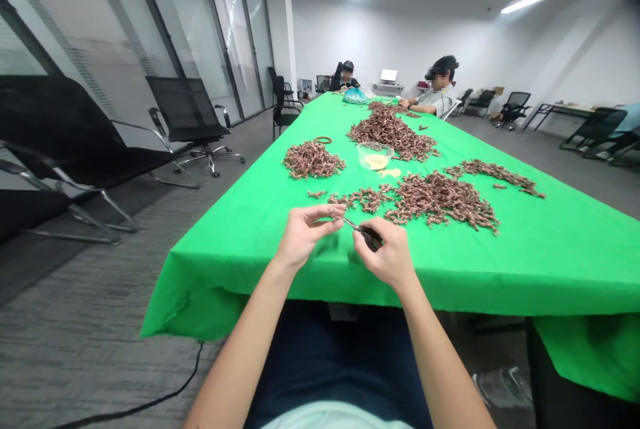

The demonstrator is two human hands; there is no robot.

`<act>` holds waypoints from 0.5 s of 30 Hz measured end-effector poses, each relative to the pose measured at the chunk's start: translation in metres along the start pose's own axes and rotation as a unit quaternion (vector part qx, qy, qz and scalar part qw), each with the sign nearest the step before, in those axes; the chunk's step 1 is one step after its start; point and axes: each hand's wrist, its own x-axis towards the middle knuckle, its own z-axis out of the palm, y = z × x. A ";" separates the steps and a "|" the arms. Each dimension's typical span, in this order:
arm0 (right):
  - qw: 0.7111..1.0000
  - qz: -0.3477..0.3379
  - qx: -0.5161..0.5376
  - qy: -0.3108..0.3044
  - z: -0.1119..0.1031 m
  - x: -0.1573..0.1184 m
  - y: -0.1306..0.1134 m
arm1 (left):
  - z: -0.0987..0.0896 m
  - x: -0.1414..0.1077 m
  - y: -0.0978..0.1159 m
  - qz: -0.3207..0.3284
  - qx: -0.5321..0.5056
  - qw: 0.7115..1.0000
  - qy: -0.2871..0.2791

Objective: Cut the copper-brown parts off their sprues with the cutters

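Observation:
Above the front part of the green cloth, my left hand (303, 234) pinches a small reddish-brown twisted piece (338, 213) between thumb and fingers. My right hand (387, 249) is closed round a small black-handled hand tool (369, 237) with a thin metal tip, snips or pliers; which of the two I cannot tell. Its tip meets the piece at my left fingertips. Just beyond my hands lie a loose scatter of similar pieces (367, 198) and a larger heap (443, 199) to the right. Farther back stands a clear plastic tub (376, 158) with pale yellowish bits in it.
Pale crumbs (393, 173) lie beside the tub. Another heap (313, 159) is at the left with a brown ring (323, 140) behind it. A big heap (393, 134) and a blue bag (355, 95) lie farther back. Two people sit at the table's far part; chairs (190, 112) stand left.

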 end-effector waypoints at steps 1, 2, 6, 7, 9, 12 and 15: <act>1.000 -0.003 -0.002 -0.006 0.000 0.000 0.000 | 0.000 0.000 -0.001 0.001 -0.002 1.000 0.003; 1.000 -0.006 -0.002 -0.010 0.000 0.000 0.000 | 0.001 0.000 -0.001 0.002 -0.005 1.000 0.005; 1.000 -0.007 0.000 -0.010 -0.001 0.000 0.000 | 0.002 -0.001 0.000 0.000 -0.007 1.000 0.013; 1.000 -0.006 0.000 -0.009 -0.001 0.001 0.000 | 0.002 -0.001 0.000 -0.004 -0.004 1.000 0.014; 1.000 -0.003 -0.001 -0.009 -0.001 0.001 0.000 | 0.002 -0.001 0.001 -0.013 0.000 1.000 0.015; 1.000 -0.004 -0.001 -0.015 0.000 0.000 0.001 | 0.002 -0.001 0.002 -0.017 0.008 1.000 0.015; 1.000 -0.002 -0.003 -0.019 -0.001 0.000 0.002 | 0.003 -0.001 0.001 -0.013 0.006 1.000 0.015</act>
